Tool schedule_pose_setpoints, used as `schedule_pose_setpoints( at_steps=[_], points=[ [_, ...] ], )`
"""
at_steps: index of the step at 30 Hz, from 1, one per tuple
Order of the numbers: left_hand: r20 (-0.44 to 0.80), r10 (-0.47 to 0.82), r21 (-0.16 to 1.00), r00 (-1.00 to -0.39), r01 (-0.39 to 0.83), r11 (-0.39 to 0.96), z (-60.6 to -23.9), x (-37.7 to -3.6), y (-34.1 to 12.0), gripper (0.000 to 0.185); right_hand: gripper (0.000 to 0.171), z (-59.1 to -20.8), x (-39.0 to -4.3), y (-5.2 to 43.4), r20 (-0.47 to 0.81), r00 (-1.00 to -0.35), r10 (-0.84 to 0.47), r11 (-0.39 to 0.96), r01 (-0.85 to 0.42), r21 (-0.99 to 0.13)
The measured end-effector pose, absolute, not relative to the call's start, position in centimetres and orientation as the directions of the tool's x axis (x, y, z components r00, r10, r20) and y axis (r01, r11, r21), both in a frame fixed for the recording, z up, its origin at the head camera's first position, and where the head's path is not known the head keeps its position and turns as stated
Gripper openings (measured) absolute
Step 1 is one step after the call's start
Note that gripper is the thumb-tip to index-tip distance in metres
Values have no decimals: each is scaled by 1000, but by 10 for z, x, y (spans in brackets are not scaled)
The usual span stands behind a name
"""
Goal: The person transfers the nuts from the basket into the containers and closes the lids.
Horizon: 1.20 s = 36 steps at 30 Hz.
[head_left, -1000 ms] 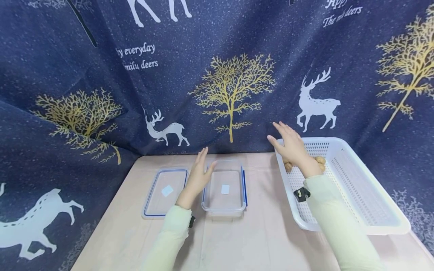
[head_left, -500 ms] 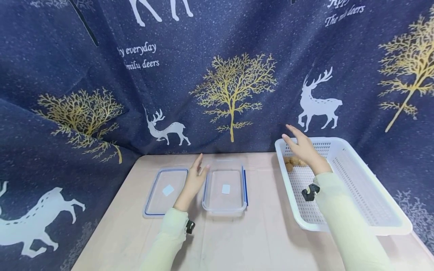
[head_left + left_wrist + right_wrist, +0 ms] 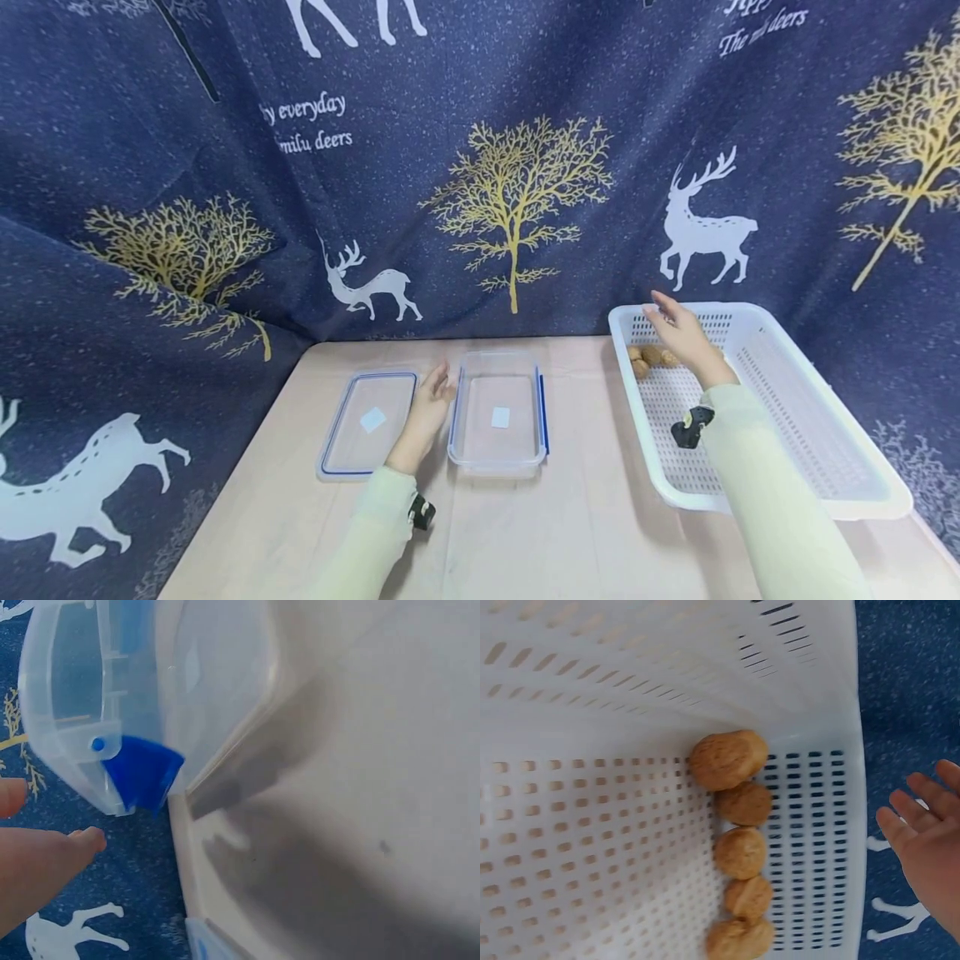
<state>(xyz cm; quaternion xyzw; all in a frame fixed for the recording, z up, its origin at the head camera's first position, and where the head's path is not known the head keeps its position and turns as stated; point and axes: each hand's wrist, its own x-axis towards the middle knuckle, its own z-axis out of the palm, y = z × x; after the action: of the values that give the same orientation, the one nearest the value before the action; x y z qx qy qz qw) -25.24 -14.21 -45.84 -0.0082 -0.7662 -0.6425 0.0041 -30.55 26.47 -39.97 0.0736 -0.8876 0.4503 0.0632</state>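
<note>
My left hand [image 3: 427, 411] hovers between a clear lid with a blue seal [image 3: 330, 454] and a clear food container [image 3: 498, 454], its fingers loosely bent and holding nothing. In the left wrist view, the container's blue latch [image 3: 142, 772] is swung out, and fingertips [image 3: 90, 838] show beside it. My right hand [image 3: 686, 337] is above the far end of a white plastic basket [image 3: 660, 479]. Its fingers are spread and hold nothing in the right wrist view. Several round brown walnuts [image 3: 740, 853] lie in a row along the basket's far wall, partly hidden by my hand in the head view.
A pale pink cloth covers the table [image 3: 525, 542]. Behind it hangs a dark blue curtain [image 3: 465, 275] printed with deer and trees. The basket's raised rim [image 3: 817, 392] stands at the right side of the table.
My right hand has shifted right and lower over the basket, uncovering walnuts at the left. The left hand has drawn back slightly from over the container, its fingers bending more. Containers have stayed put.
</note>
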Motion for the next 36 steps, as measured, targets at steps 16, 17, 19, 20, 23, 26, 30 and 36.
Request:
schedule_pose_setpoints(
  at_steps=[16,17,19,20,23,26,30,36],
  points=[
    [-89,61,995,-994,-86,48,-474,-246,-139,53,66,-436,-304,281,67,-993,-99,493,-107,-863],
    [-89,57,995,-994,-87,44,-475,-246,-138,53,65,-438,-303,282,62,-992,-106,487,-106,-867],
    [-90,52,995,-995,-88,38,-476,-247,-138,52,64,-442,-302,283,49,-992,-119,471,-99,-877],
    [-90,50,995,-995,-89,37,-477,-246,-138,52,63,-444,-302,284,46,-991,-123,465,-99,-880],
    [-95,46,995,-994,-94,28,-478,-246,-137,52,61,-452,-302,285,30,-991,-128,451,-85,-888],
    [-106,46,994,-993,-105,31,-479,-244,-136,52,58,-459,-302,286,20,-991,-130,440,-75,-895],
    [-134,37,991,-990,-133,36,-480,-242,-135,53,52,-466,-302,286,21,-991,-130,432,-76,-898],
    [-139,33,990,-990,-138,29,-481,-242,-135,53,51,-474,-302,288,16,-991,-132,417,-70,-906]
  ],
)
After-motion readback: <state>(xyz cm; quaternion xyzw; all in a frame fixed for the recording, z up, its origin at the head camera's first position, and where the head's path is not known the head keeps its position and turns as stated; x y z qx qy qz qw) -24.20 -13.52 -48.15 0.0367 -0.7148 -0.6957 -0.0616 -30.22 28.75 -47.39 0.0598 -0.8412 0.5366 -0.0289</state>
